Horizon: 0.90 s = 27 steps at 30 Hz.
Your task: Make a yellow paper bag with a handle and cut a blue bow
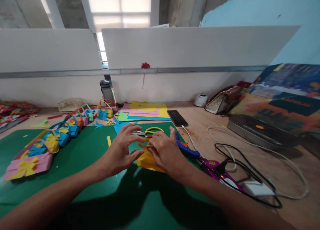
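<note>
A small yellow paper basket (149,162) with a thin yellow handle strip stands on the green mat, partly hidden by my right hand (163,148). My right fingers are closed over its right side and top edge. On the left, my left hand (126,146) is open, thumb and fingers apart and curved around the basket's near left side. Scissors (140,133) with yellow handles lie just behind both hands. Right of my right hand rests a blue-handled glue gun (187,149).
Finished-looking paper baskets with bows (31,165) run in a row along the left. Coloured paper sheets (147,112) and a phone (177,118) lie at the back. Cables and a purple power strip (215,170) occupy the right, near a dark case (260,131).
</note>
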Each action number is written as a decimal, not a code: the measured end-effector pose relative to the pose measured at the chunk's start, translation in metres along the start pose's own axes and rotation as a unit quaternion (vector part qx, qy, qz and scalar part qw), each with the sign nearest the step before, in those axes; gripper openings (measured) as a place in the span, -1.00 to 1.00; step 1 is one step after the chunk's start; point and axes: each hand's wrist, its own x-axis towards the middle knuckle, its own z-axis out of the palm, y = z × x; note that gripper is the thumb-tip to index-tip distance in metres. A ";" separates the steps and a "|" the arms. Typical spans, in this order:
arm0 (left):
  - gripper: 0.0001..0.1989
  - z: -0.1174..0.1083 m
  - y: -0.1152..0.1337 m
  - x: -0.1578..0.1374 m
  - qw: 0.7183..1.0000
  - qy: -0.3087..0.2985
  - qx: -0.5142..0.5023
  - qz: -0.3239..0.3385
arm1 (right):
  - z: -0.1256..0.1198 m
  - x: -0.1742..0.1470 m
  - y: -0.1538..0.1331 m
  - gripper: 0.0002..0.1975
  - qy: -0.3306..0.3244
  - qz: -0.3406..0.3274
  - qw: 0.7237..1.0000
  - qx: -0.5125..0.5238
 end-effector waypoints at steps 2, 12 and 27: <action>-0.91 0.004 0.001 -0.001 0.999 -0.028 0.023 -0.002 | 0.000 -0.003 -0.003 -0.86 0.002 -0.014 1.000 -0.010; -0.87 0.003 0.003 -0.017 0.999 -0.037 -0.010 0.001 | -0.001 -0.011 -0.018 -0.85 0.011 -0.086 0.996 0.026; -0.76 -0.023 -0.030 -0.064 0.928 -0.024 -0.283 -0.242 | 0.018 -0.019 0.016 -0.71 0.068 0.061 0.896 0.435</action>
